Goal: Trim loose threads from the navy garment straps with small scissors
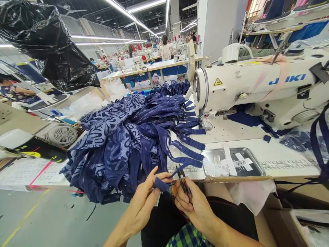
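Left grip [146, 197] pinching navy strap [161, 184], right [191, 202] holding snips [185, 183], JUKI machine [257, 85]

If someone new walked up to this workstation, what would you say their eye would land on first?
Most likely the big heap of dark blue patterned fabric spilling across the middle of the table, its straps fanning towards the white sewing machine on the right. Below it, the left hand pinches a blue strap end while the right hand holds small thread snips against it.
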Motion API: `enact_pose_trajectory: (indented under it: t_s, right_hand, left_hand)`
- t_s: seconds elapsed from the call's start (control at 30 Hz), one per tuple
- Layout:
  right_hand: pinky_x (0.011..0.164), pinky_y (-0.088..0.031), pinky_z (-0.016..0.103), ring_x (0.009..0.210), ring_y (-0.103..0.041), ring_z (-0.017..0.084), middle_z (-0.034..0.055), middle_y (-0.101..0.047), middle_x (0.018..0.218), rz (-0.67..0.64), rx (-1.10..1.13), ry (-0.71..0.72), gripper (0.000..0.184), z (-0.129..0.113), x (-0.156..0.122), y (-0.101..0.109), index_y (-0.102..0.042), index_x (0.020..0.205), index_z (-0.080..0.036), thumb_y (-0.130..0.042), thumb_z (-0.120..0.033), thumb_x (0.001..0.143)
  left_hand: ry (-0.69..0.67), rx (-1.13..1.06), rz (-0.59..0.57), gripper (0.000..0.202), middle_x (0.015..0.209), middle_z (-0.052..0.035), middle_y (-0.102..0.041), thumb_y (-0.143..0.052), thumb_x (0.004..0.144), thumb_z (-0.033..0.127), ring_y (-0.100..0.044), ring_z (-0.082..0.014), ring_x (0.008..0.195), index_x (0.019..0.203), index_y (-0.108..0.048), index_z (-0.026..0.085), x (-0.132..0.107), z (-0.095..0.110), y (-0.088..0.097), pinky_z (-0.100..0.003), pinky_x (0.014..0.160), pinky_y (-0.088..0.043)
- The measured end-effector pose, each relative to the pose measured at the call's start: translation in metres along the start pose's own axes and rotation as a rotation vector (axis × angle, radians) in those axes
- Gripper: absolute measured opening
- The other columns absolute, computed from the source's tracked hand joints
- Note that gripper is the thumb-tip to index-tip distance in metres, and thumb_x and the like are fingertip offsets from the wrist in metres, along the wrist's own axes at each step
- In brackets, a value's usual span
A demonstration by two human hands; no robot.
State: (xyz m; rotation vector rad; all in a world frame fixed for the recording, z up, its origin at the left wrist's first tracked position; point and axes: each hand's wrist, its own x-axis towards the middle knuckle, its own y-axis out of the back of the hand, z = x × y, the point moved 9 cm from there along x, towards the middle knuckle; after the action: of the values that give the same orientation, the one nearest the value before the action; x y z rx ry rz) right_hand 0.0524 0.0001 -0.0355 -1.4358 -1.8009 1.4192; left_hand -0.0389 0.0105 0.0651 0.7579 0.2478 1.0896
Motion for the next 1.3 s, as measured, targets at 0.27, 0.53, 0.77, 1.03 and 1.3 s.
enact_pose_trajectory:
  t_s: [0.27,0.53,0.77,1.03,1.3]
  right_hand:
    - [0.044,-0.017,0.020,0.034,-0.017,0.000,-0.0080,-0.029,0.043,-0.012,-0.098,0.012,0.039,0.002,-0.008,0.007,-0.053,0.077,-0.010,-0.051,-0.049,0.082]
    - [0.043,-0.015,0.022,0.035,-0.018,0.001,-0.0075,-0.029,0.043,-0.038,-0.213,0.075,0.042,-0.006,-0.007,0.002,-0.052,0.076,-0.010,-0.051,-0.052,0.080]
    - [0.042,-0.013,0.020,0.036,-0.019,0.002,-0.0073,-0.028,0.042,-0.020,-0.220,0.203,0.040,-0.009,-0.016,0.013,-0.051,0.076,-0.012,-0.048,-0.051,0.082]
    - [0.041,-0.008,0.019,0.038,-0.017,0.002,-0.0059,-0.028,0.043,0.097,-0.277,0.361,0.042,-0.022,-0.034,0.020,-0.055,0.074,-0.011,-0.053,-0.053,0.078]
    - [0.039,-0.013,0.019,0.039,-0.020,0.003,-0.0055,-0.030,0.044,-0.002,-0.588,0.294,0.047,0.000,-0.036,0.030,-0.053,0.077,-0.010,-0.044,-0.056,0.082]
  left_hand:
    - [-0.053,-0.186,0.014,0.020,0.109,-0.0088,-0.058,-0.031,0.090,0.037,-0.047,-0.0239,0.117,0.090,-0.043,0.021,0.003,0.002,0.007,-0.047,0.096,-0.040]
    - [-0.035,-0.138,-0.059,0.019,0.105,-0.0061,-0.060,-0.031,0.089,0.036,-0.054,-0.0214,0.104,0.087,-0.043,0.021,0.011,0.008,-0.002,-0.047,0.102,-0.029]
    - [-0.176,0.558,0.233,0.011,0.072,-0.0015,-0.061,-0.048,0.080,0.017,-0.054,-0.0160,0.061,0.091,-0.051,0.017,0.037,0.032,0.004,-0.031,0.056,-0.043]
    - [-0.299,0.611,-0.164,0.053,0.110,-0.0107,-0.057,-0.068,0.065,0.030,-0.051,-0.0250,0.105,0.111,-0.049,0.011,0.085,0.023,-0.053,-0.052,0.100,-0.029]
    - [-0.361,0.460,0.031,0.015,0.072,-0.0011,-0.056,-0.039,0.083,0.006,-0.049,-0.0130,0.066,0.082,-0.049,0.017,0.016,0.028,-0.021,-0.029,0.068,-0.041]
